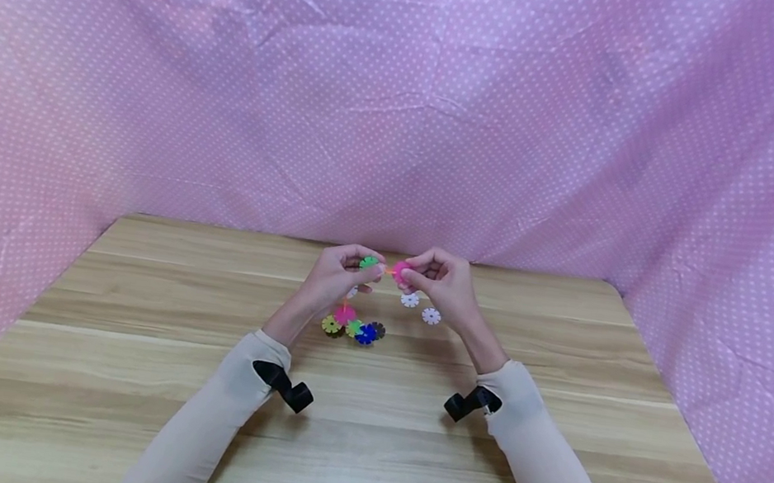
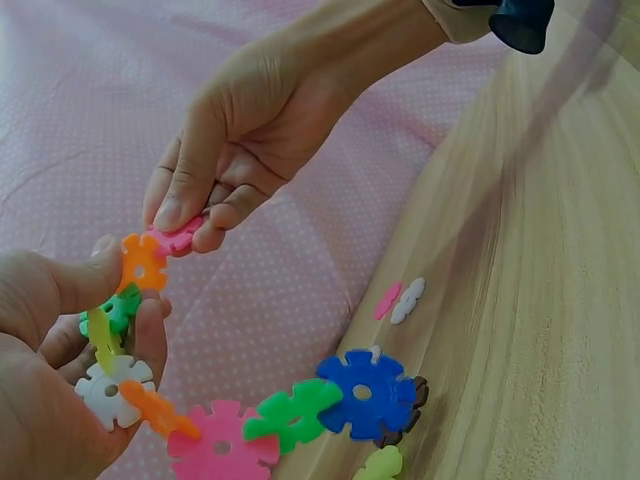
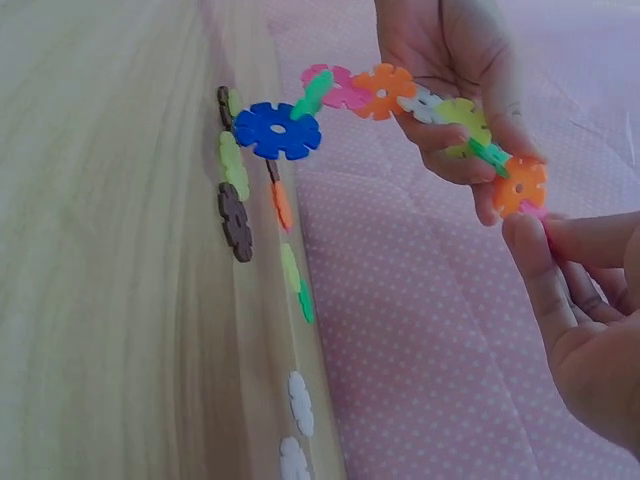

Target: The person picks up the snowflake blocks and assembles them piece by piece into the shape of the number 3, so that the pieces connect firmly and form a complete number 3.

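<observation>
My left hand (image 1: pixel 336 277) holds a chain of notched plastic flower discs, with its fingers and thumb near the end orange disc (image 2: pixel 143 264). In my right hand (image 1: pixel 451 289) a pink disc (image 2: pixel 180 238) is pinched between thumb and fingers, and its edge meets that orange disc. Whether the two are fully slotted together cannot be told. From the left hand the chain runs through a white disc (image 2: pixel 112 393), another orange one, a larger-looking pink disc (image 2: pixel 222 447) and a green disc (image 2: pixel 293 416) to a blue disc (image 2: pixel 366 393) at its free end.
Loose discs lie on the wooden table (image 1: pixel 355 454) beneath and beyond the hands: a brown disc (image 3: pixel 236 222), a yellow-green disc (image 3: pixel 232 165), a white disc (image 1: pixel 431 316) and several others. Pink dotted cloth (image 1: pixel 406 111) hangs around the table's back and sides.
</observation>
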{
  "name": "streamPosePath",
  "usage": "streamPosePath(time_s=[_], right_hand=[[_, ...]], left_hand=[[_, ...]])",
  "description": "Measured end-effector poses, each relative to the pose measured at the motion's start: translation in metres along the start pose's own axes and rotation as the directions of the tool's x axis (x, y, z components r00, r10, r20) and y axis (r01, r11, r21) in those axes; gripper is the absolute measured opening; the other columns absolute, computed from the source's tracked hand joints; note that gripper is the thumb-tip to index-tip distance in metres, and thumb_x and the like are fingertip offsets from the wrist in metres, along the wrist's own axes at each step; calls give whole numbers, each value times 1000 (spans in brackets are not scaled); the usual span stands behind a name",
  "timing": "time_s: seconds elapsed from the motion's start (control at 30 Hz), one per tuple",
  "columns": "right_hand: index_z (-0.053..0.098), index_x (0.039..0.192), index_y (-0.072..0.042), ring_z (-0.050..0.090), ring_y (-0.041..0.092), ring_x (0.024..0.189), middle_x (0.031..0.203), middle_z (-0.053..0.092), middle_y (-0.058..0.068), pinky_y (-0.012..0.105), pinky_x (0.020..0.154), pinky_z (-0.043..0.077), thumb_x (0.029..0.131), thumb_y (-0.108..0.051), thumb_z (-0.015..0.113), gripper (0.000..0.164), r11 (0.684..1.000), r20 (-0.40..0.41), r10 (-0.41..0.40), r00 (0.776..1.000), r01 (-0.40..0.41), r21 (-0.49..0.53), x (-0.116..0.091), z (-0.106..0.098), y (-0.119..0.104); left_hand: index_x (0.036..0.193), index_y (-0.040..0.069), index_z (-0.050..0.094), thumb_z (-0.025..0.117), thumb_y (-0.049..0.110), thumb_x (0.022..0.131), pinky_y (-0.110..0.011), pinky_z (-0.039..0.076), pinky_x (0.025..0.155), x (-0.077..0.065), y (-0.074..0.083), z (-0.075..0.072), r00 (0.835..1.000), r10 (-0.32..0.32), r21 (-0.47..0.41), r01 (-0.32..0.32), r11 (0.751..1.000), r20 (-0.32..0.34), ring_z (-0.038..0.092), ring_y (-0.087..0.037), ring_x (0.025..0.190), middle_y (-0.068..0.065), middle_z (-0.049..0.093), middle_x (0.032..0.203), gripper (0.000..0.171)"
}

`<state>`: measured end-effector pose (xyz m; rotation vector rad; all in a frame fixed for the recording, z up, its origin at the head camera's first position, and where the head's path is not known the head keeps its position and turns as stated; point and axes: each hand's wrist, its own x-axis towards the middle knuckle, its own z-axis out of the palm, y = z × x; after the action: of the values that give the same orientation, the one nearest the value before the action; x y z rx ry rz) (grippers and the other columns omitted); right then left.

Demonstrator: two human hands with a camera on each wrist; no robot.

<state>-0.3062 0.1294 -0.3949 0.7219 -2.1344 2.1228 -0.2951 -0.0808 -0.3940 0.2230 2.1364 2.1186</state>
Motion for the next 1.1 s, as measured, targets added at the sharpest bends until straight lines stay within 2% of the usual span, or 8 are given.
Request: streamPosePath(time_s=[0.2, 0.37, 0.47, 0.7, 0.8, 0.9, 0.97, 1.1], right_hand=[[62, 100, 20, 72, 14, 68, 91, 75, 21, 26, 65, 63, 87, 14, 69, 16, 999, 30, 29, 999, -30, 27, 1, 1, 0], [60, 101, 21, 72, 13, 68, 88, 76, 13, 26, 66, 64, 88, 15, 68, 17, 998, 13, 16, 1000, -17, 59, 2, 3, 1], [58, 103, 21, 72, 12, 68, 85, 76, 5, 26, 67, 64, 89, 14, 67, 18, 996, -7, 32, 999, -32, 82, 3, 5, 2], [57, 109, 22, 72, 10, 68, 80, 74, -3, 25, 67, 63, 91, 12, 66, 23, 990, -34, 115, 993, -112, 87, 5, 8, 6], [60, 110, 19, 72, 10, 69, 80, 74, -2, 26, 67, 64, 92, 9, 67, 22, 988, -18, 153, 988, -152, 40, 6, 7, 7], [62, 110, 15, 72, 11, 71, 81, 75, -1, 28, 69, 64, 93, 5, 68, 21, 983, 8, 183, 983, -183, -13, 6, 5, 6], [64, 111, 13, 72, 12, 72, 83, 75, 2, 30, 70, 64, 94, 2, 69, 21, 978, 33, 204, 978, -202, -46, 6, 3, 5], [66, 112, 8, 72, 14, 75, 88, 75, 7, 40, 77, 65, 94, -3, 69, 21, 964, 92, 250, 964, -238, -122, 6, -3, 1]], left_hand=[[118, -3, 66, 69, 6, 96, -54, 57, 98, -1, 0, -2, 1000, -5, -5, 5, 1000, 9, 69, -14, 89, -8, 71, 104, 24], [117, -1, 67, 69, 9, 97, -35, 63, 86, -1, 1, -1, 1000, -11, 3, 11, 1000, -2, 70, -24, 97, -23, 69, 116, 23], [120, 3, 67, 69, 14, 98, -27, 62, 79, 0, 2, -1, 1000, -27, 0, 27, 1000, 1, 70, -27, 103, -19, 69, 119, 25], [128, 9, 64, 65, 23, 101, -59, 47, 110, 2, 2, -2, 990, -104, -31, 107, 994, 94, 67, -26, 108, -10, 65, 128, 31], [129, 11, 65, 64, 24, 100, -59, 46, 111, 3, 1, -5, 981, -146, -9, 148, 989, 127, 66, -24, 109, -7, 64, 131, 31], [128, 12, 66, 67, 23, 99, -51, 52, 104, 4, 0, -8, 973, -168, 37, 165, 986, 156, 65, -21, 106, -8, 64, 128, 31], [127, 13, 67, 69, 24, 97, -38, 58, 87, 4, -1, -9, 968, -180, 84, 168, 982, 175, 63, -17, 94, -9, 65, 125, 31], [127, 14, 67, 72, 25, 96, -21, 42, 58, 4, -3, -11, 955, -192, 150, 161, 976, 225, 53, -12, 73, -9, 62, 121, 33]])
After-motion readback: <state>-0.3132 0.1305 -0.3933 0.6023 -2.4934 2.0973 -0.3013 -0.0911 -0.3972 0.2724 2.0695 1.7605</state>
